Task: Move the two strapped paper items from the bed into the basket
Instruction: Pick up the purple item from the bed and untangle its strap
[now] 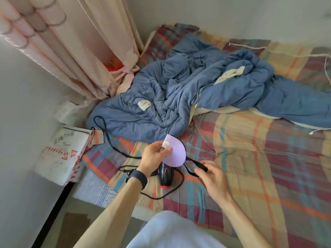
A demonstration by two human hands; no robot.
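My left hand pinches a lilac, half-round paper item with a small cartoon print, holding it just above the plaid bed sheet. A black strap runs from its lower right corner to my right hand, whose fingers close around the strap's loop. Only this one strapped paper item shows. No basket is in view.
A black hair dryer with a red nozzle and its long black cord lies on the bed under my hands. A crumpled blue quilt fills the bed's middle. A white carton stands left of the bed, with pink curtains behind.
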